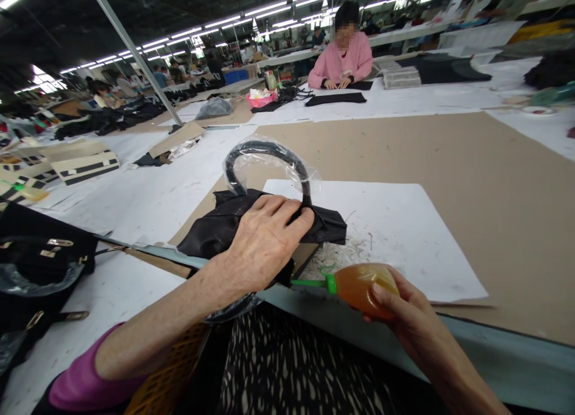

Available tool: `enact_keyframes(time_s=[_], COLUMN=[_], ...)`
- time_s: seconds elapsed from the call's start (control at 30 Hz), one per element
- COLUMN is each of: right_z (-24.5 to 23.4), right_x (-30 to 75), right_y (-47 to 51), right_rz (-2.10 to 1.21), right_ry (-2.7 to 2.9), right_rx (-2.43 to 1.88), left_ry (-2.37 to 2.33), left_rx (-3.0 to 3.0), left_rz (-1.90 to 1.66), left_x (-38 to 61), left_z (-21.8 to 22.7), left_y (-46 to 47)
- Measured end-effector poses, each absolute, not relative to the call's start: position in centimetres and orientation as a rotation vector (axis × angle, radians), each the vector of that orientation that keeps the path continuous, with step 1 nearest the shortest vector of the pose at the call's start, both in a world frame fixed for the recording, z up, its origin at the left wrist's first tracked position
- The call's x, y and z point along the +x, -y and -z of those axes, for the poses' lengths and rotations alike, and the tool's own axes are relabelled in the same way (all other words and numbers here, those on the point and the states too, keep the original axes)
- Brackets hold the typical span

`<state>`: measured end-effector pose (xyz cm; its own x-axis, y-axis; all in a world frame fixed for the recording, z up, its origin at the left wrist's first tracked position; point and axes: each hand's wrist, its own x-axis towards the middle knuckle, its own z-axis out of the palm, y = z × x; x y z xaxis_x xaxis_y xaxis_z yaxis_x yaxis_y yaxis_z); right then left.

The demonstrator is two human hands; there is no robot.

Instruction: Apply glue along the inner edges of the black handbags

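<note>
My left hand (265, 238) lies on top of a black handbag (215, 226) at the table's near edge, fingers curled over its top by the handle base. The bag's round black handle (265, 157) stands upright, wrapped in clear plastic. My right hand (404, 313) is closed around an orange squeeze bottle (359, 286) with a green nozzle (309, 282) that points left toward the bag's lower edge. The bag rests partly on a white paper sheet (404, 235) laid over brown cardboard (449, 163).
Black bags with gold fittings (40, 259) lie at my left. Boxes (85, 166) and dark fabric pieces sit further left. A person in a pink top (344, 61) works at the far side of the table. An orange crate (166, 373) is below the table edge.
</note>
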<state>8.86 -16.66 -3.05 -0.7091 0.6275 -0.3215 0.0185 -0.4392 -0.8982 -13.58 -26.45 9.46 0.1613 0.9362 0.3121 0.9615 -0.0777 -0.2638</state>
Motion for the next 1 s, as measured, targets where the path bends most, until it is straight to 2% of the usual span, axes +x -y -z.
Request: enact_keyframes(time_s=[0.57,0.73,1.0], right_z=[3.4,3.8,4.2], right_x=[9.8,10.1,9.2], right_y=[15.7,15.7,15.0], right_rz=[-1.576,-1.274,-1.086], right_ry=[1.710,1.856,1.985], right_rx=[-1.024,-0.991,-0.865], left_ry=[1.883,1.933,1.946], left_rx=[-2.027,-2.014,-2.002], left_rz=[0.105,0.079,0.185], left_x=[-14.1,-14.3,-14.9], left_z=[-11.0,-11.6,-11.6], left_y=[25.0,24.5,23.6])
